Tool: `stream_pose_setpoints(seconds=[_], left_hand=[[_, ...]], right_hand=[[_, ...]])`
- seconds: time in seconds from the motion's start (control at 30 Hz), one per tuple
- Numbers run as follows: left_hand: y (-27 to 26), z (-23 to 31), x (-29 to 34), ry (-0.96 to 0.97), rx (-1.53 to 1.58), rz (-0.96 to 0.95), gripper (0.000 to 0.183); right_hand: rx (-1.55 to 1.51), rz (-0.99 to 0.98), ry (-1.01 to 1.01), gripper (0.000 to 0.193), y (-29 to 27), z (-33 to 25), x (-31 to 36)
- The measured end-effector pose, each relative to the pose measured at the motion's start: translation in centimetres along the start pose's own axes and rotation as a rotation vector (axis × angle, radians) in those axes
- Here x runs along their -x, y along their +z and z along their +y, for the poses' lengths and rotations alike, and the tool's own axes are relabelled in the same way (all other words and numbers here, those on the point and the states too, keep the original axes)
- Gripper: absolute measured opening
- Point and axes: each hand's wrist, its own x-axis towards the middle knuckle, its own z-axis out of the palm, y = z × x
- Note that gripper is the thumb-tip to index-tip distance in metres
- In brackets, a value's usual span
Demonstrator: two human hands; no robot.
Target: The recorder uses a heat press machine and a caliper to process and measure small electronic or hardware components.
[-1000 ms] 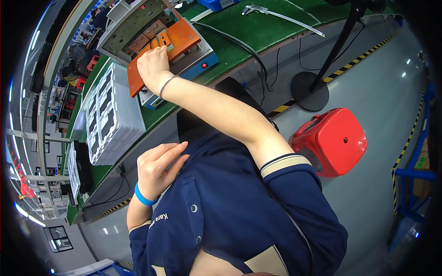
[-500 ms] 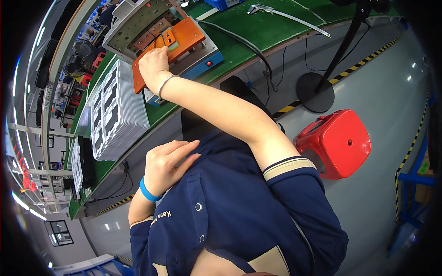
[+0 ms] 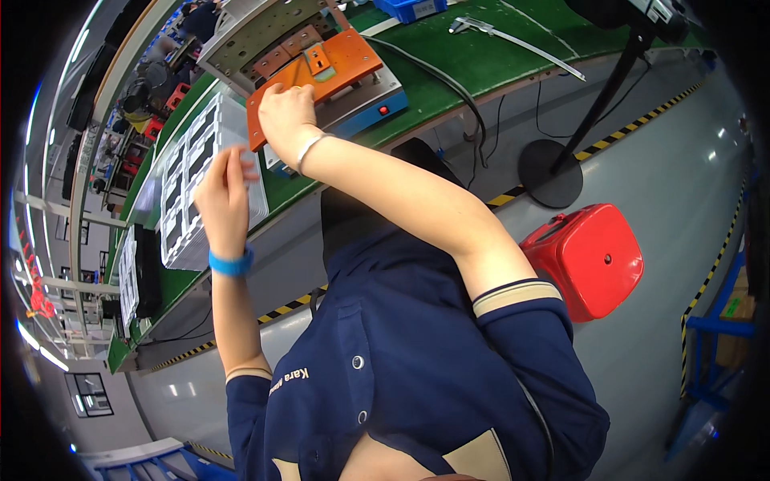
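Note:
My right hand (image 3: 287, 114), with a pale bracelet at the wrist, rests on the near left part of an orange plate (image 3: 353, 62). Its fingers are curled down, and whatever they hold, if anything, is hidden. The plate sits on a grey and blue bench fixture (image 3: 370, 114) with a red switch and a raised metal lid (image 3: 265, 36). Further along the plate lies a small orange block (image 3: 318, 58). My left hand (image 3: 224, 204), with a blue wristband, is raised before a stack of white trays (image 3: 188, 224) with black parts. Its fingers are stretched, their tips blurred, with nothing visible in them.
On the green bench (image 3: 449, 60) lie a caliper (image 3: 517, 42), a blue bin (image 3: 411, 8) and a black cable (image 3: 437, 76). A black stand with a round base (image 3: 550, 172) and a red stool (image 3: 597, 264) stand on the floor to the right.
My left hand has risen from in front of my shirt to beside the tray stack. My right hand stays on the orange plate, and the whole view has shifted slightly.

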Motion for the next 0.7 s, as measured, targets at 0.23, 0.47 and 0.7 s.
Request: stream_pose_setpoints(seconds=[0.23,0.47,0.7], left_hand=[[3.5,-3.8,-10.9,-0.459,0.045,-0.276,0.035],[4.4,-6.3,-15.2,-0.878,0.656,-0.674,0.036],[3.6,-6.0,-15.1,-0.520,0.186,-0.566,0.021]], right_hand=[[-0.144,0.093,-0.115,0.035,0.3,0.9,1.1],[-0.191,0.134,-0.132,0.028,1.2,0.5,0.9],[-0.377,0.233,-0.290,0.039,-2.9,3.6,4.1]])
